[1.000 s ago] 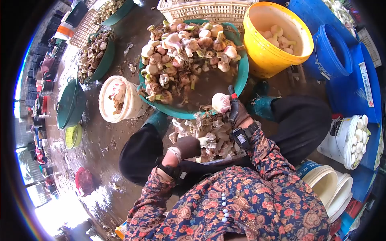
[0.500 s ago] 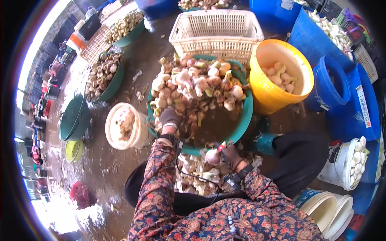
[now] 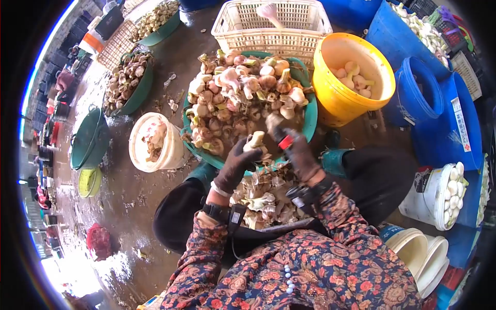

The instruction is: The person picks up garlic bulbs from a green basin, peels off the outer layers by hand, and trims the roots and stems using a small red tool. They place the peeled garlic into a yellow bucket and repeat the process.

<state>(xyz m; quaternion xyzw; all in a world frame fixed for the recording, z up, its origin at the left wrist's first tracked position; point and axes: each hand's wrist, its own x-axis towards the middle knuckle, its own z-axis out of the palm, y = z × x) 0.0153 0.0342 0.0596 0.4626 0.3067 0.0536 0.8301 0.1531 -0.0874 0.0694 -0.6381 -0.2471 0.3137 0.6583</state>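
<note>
Over the near rim of the green tub, my gloved left hand grips a garlic bulb with its pale stem upward. My gloved right hand is closed round a red-handled tool, close to the right of that bulb. A blurred bulb shows just above the tool. Heaped garlic bulbs fill much of the tub. Peeled skins and stems lie between my legs. One bulb with a stem appears over the white crate, apart from both hands.
A yellow bucket with pale bulbs stands right of the tub. At the left is a white bucket with skins. Blue bins and a white bucket of garlic line the right side. More green tubs stand further left.
My left hand has moved from the heap toward me and now holds a bulb. My right hand has moved up over the tub's rim. A bulb now appears over the crate.
</note>
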